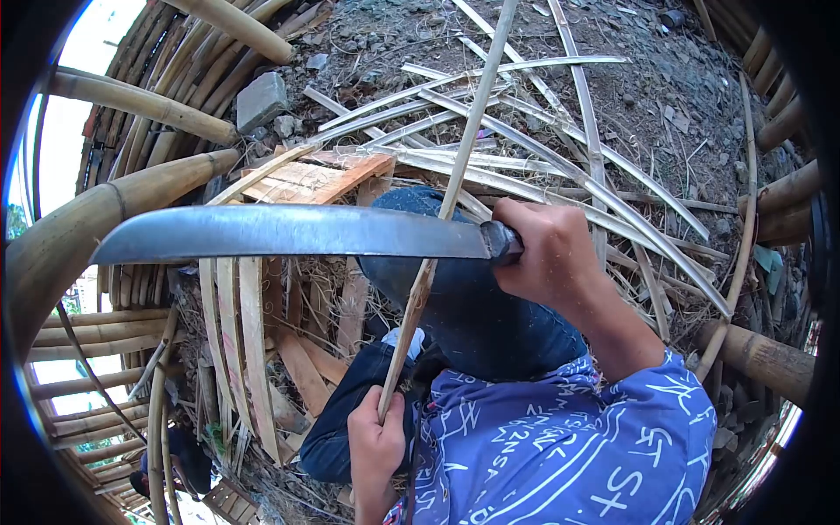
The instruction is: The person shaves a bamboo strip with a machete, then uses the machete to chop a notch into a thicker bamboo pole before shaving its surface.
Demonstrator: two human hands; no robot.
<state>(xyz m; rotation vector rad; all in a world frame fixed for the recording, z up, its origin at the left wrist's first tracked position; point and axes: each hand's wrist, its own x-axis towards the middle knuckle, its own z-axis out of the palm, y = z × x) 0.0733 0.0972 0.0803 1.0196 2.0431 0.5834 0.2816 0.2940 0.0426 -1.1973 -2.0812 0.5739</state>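
Note:
My right hand (547, 245) is closed round the dark handle of a machete (289, 231), whose long, broad blade points left across the view. Below it, my left hand (376, 436) grips the near end of a long bamboo strip (472, 122). The strip slants up and away past my knee (464, 289). Near the handle, the blade crosses over the strip and overlaps it in this view. Where they cross, the strip's surface looks rough and frayed.
Several split bamboo strips (525, 166) lie crisscrossed on the dirt ahead. Flat wooden slats (251, 341) and boards (350, 179) are at the left. Thick bamboo poles (122, 197) frame the left side, near a grey block (261, 101). Another pole (761, 360) stands at the right.

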